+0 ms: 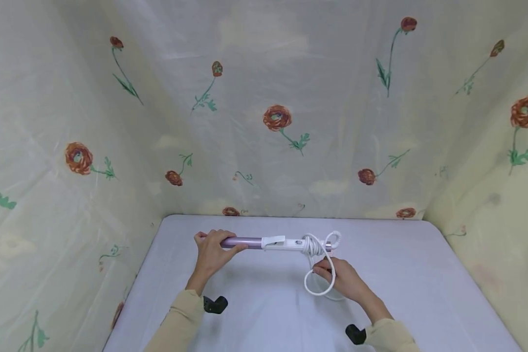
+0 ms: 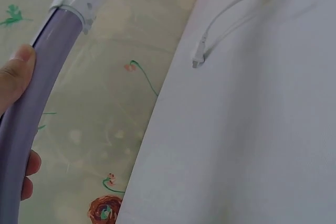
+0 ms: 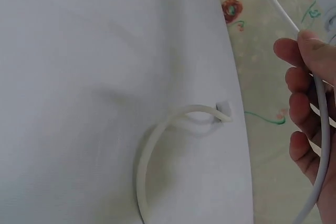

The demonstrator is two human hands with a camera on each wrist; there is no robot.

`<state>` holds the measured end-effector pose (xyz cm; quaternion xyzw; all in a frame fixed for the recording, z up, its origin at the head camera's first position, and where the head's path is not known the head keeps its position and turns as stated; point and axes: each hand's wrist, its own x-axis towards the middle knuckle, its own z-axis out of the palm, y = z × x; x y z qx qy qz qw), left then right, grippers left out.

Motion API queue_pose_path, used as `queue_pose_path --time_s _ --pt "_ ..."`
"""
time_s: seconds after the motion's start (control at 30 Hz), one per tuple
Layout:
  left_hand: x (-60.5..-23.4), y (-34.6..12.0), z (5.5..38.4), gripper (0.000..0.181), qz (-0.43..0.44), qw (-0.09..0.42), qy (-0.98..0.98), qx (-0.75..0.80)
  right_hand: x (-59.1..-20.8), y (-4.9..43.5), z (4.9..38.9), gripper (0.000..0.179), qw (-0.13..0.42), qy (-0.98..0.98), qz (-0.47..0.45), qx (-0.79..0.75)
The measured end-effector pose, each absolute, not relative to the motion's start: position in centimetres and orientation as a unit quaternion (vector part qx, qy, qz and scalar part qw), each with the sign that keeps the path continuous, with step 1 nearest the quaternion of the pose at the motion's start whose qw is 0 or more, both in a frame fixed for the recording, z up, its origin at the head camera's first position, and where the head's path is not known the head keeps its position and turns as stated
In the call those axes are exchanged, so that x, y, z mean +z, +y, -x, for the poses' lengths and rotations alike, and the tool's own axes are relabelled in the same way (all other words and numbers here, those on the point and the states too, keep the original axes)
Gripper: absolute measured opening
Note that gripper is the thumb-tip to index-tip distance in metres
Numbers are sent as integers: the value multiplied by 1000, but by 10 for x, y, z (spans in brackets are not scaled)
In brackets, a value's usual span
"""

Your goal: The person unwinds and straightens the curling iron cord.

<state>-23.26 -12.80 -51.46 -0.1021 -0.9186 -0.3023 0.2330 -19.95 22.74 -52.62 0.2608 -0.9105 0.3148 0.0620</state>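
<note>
A curling iron (image 1: 251,242) with a purple barrel and a white handle is held level above the table. My left hand (image 1: 213,252) grips it by the barrel; in the left wrist view the thumb (image 2: 20,69) lies along one side, fingertips showing on the other. White cord (image 1: 312,246) is wound in several turns round the handle's right end, with a loose loop hanging below. The right hand (image 1: 344,279) pinches that cord just under the handle, as the right wrist view shows between thumb and forefinger. The cord's plug (image 2: 199,56) lies on the table.
The table (image 1: 264,318) has a white cover and rounded far corners. Flower-print curtain (image 1: 246,161) surrounds it at the back and both sides. Black wrist devices (image 1: 215,304) stick out at both sleeves.
</note>
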Motion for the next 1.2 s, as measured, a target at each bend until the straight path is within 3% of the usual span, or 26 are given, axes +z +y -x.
queue_pose_path --time_s 0.17,0.3,0.4,0.57,0.7,0.8,0.93,1.2 --pt "-517 -128 231 44 91 220 -924 -301 -517 225 183 15 56 -905 -248 342" --pt "-518 -128 230 43 82 213 -925 -304 -504 225 178 15 135 -908 -219 330" --pt "-517 -128 231 45 73 209 -924 -312 -495 224 177 26 198 -900 -224 318" --pt "-513 -128 232 45 70 215 -921 -317 -485 220 172 44 257 -889 -233 298" --pt "-511 -128 234 45 83 222 -923 -301 -477 215 166 45 290 -876 -251 292" --pt "-510 -127 236 46 93 221 -924 -298 -472 211 161 31 283 -861 -266 328" --pt "-508 -124 237 46 99 223 -921 -302 -468 209 154 29 227 -845 -269 403" --pt "-509 -122 232 45 91 223 -918 -316 -461 199 151 7 133 -861 -169 460"
